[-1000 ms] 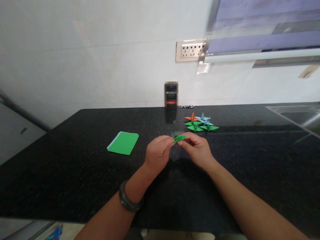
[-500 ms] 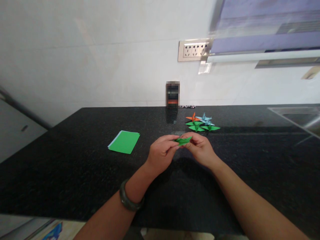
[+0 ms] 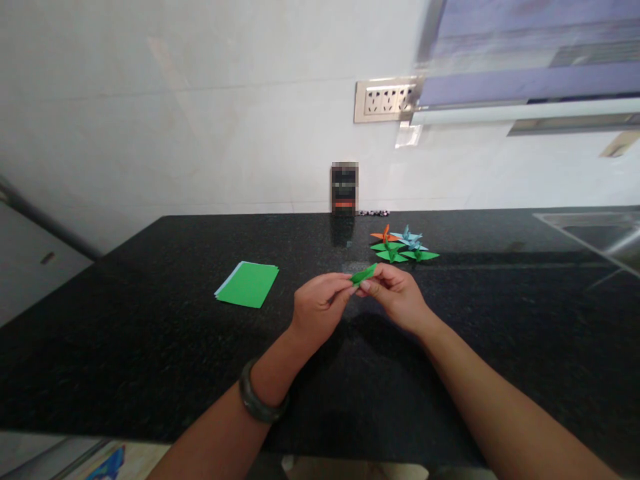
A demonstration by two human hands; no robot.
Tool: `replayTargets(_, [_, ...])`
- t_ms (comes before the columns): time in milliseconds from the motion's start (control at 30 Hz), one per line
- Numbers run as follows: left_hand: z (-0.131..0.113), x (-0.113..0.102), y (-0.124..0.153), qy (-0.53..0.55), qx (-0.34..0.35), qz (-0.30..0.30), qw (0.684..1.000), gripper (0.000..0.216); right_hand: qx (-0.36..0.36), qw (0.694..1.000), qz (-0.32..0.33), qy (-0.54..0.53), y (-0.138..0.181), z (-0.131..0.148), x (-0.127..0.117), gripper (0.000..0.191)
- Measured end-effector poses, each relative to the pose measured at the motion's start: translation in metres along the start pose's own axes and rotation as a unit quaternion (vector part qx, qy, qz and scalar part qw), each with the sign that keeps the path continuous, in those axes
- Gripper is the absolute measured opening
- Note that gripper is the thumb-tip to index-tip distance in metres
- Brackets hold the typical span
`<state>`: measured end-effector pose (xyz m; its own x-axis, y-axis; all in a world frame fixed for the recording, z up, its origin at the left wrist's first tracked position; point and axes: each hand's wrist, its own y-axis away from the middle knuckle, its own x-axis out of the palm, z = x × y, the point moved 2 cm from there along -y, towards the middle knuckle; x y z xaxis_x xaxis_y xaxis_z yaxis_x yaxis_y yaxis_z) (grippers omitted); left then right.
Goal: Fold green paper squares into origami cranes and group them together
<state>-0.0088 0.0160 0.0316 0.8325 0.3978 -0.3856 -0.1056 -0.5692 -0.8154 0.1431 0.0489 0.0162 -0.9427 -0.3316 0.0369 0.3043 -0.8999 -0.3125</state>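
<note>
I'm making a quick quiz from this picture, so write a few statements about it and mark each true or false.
1. The left hand and right hand both hold the folded green paper. True.
2. The bangle is on the right arm. False: the bangle is on the left arm.
3. The paper stack has green on top. True.
4. The orange paper bird is in the left hand. False: the orange paper bird rests on the counter.

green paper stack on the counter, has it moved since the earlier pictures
No. Judged against the wall socket, the green paper stack keeps its place on the counter; both shift slightly together as the whole view shifts.
</note>
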Motion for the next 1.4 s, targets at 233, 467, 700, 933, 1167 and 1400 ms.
replayTargets(233, [0.019, 0.018, 0.013, 0.164, -0.26, 0.053, 0.95, 0.024, 0.034, 0.999, 0.006, -0.015, -0.003, -0.012, 0.002, 0.021])
replayTargets(467, [0.027, 0.023, 0.015, 0.212, -0.317, 0.05, 0.923, 0.022, 0.096, 0.993, 0.02, -0.061, -0.003, -0.023, 0.0, 0.022])
replayTargets(700, [0.022, 0.018, 0.009, 0.144, -0.251, 0.067, 0.955, 0.009, 0.138, 0.985, 0.062, -0.086, -0.003, -0.023, -0.005, 0.026])
replayTargets(933, [0.022, 0.019, 0.007, 0.121, -0.3, 0.089, 0.942, 0.005, 0.161, 0.983, 0.041, -0.074, -0.005, -0.028, -0.008, 0.027])
replayTargets(1167, [0.03, 0.026, 0.015, 0.147, -0.393, 0.103, 0.902, 0.014, 0.19, 0.981, 0.0, -0.051, -0.006, -0.026, -0.002, 0.023])
replayTargets(1400, [0.029, 0.024, 0.014, 0.177, -0.422, 0.075, 0.886, 0.014, 0.18, 0.982, -0.024, -0.045, -0.004, -0.027, 0.002, 0.022])
